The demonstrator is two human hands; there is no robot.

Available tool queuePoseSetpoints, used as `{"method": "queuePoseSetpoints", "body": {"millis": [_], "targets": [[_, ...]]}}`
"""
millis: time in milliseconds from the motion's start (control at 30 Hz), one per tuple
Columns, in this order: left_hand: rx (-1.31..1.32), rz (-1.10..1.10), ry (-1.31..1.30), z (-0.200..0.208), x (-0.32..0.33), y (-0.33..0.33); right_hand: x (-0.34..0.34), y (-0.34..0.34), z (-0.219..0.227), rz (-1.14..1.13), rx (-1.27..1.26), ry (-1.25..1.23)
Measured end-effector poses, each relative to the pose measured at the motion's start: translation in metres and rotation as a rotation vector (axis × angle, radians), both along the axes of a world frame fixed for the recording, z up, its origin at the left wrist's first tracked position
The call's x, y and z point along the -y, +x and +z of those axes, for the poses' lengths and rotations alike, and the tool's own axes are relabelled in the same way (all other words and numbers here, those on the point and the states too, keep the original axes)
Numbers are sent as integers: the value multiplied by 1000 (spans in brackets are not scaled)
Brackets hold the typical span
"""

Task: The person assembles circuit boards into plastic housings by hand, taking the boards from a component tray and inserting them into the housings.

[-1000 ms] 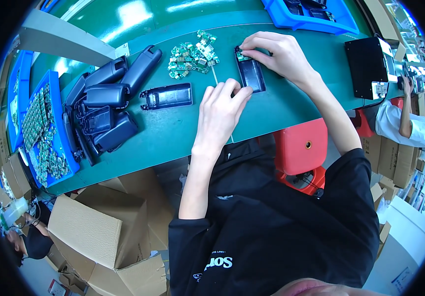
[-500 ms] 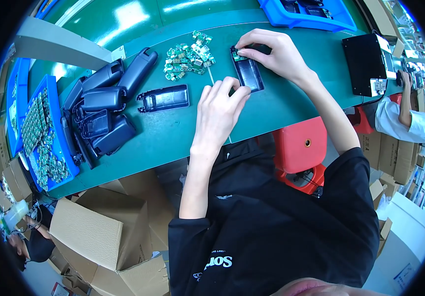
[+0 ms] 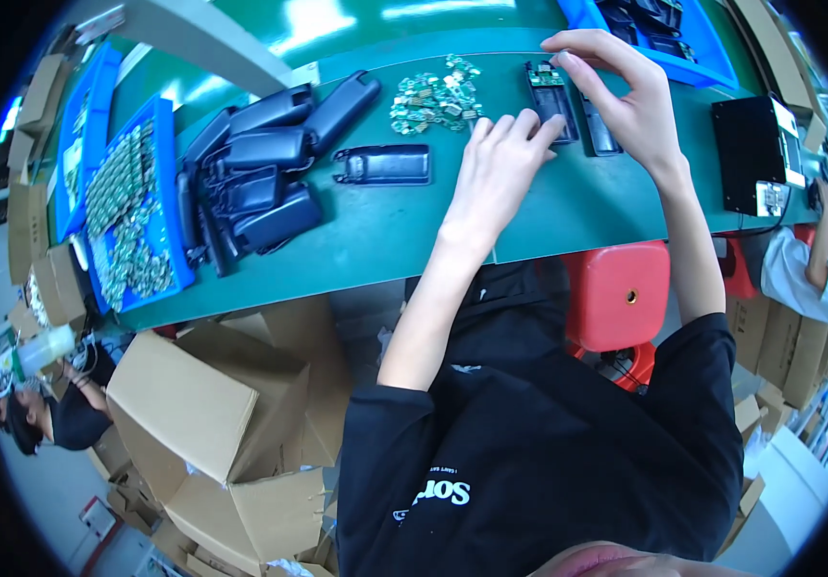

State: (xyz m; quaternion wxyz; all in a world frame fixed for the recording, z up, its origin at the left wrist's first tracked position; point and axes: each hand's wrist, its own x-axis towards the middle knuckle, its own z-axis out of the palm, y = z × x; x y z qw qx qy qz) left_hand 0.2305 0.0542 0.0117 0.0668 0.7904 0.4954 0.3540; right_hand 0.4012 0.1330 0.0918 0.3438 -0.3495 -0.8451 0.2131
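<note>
A dark blue plastic shell (image 3: 558, 113) lies open side up, with a small green circuit board (image 3: 542, 74) at its far end. My left hand (image 3: 502, 173) is closed on its near left edge, the fingers curled there. Over the far right corner is my right hand (image 3: 630, 96), thumb and forefinger apart and nothing visible between them. Under that hand lies a second dark shell (image 3: 603, 135), its far part hidden. To the left are a pile of small circuit boards (image 3: 436, 101) and another open shell (image 3: 382, 165).
Dark shells (image 3: 265, 149) are heaped on the left, beside a blue bin (image 3: 186, 260) of circuit boards. Another blue bin (image 3: 710, 72) holding dark parts stands at the back right, near a black box-shaped device (image 3: 746, 154). A red stool (image 3: 616, 298) and cardboard boxes (image 3: 183, 394) are below the table.
The whole view has shifted, so the table things appear farther right and higher. My right fingers have lifted off the board end. A second shell now shows under that hand.
</note>
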Motion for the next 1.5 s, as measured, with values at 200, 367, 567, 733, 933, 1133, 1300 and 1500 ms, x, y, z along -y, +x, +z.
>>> {"method": "queuePoseSetpoints", "body": {"millis": [200, 367, 567, 733, 933, 1133, 1300, 1500], "targets": [[-128, 355, 15, 50, 44, -80, 5, -34, 3, 100, 30, 85], [-450, 529, 197, 36, 7, -138, -2, -72, -34, 58, 190, 177], [-422, 462, -82, 28, -4, -141, -16, -73, -45, 84, 220, -51], [-209, 459, -29, 27, -3, -145, -17, -69, -43, 72, 157, -222], [16, 485, -22, 47, 8, -134, 2, -67, -47, -132, 232, -116], [834, 290, -171, 51, 40, -92, 5, -59, -54, -55, 179, -239], [1284, 10, -408, 13, 72, -61, 20, -49, -42, 19, -37, -213], [1531, -221, -659, 11, 91, -37, 61, -35, -4, 205, -184, -224]]}}
